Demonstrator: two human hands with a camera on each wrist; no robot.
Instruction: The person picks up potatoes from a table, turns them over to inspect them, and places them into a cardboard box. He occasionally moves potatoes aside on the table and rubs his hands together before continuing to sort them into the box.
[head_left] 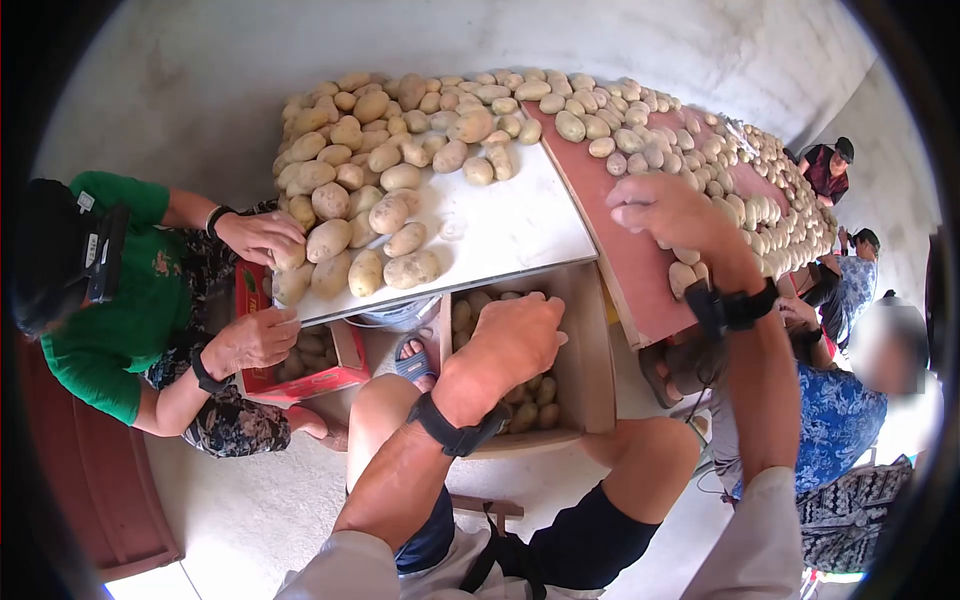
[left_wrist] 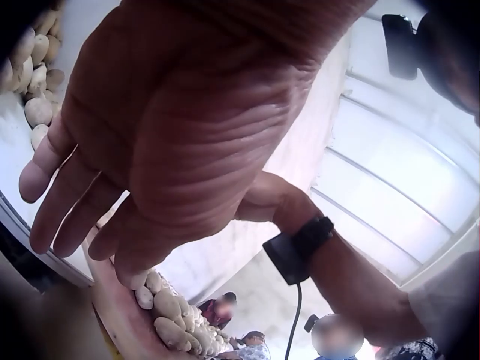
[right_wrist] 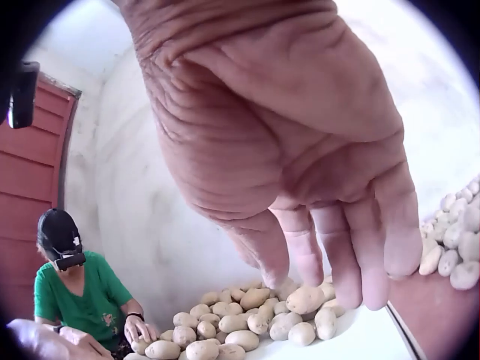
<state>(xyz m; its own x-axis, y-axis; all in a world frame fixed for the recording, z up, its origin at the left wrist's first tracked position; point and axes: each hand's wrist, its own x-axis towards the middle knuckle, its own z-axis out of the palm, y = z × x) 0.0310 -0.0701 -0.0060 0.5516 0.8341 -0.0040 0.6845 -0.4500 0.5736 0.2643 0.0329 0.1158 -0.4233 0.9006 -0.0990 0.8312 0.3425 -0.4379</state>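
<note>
Head view: potatoes (head_left: 402,177) lie across the white board (head_left: 520,215) and red board (head_left: 640,290), with more in the brown box (head_left: 592,355).
Left hand (head_left: 508,342): above the box, fingers loosely extended (palm empty).
Right hand (head_left: 678,212): over the red board, fingers loose, grip empty.

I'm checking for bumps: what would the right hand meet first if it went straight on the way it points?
The right hand would probably meet potatoes on the white board first, though its height is unclear, so it might pass above them.
</note>
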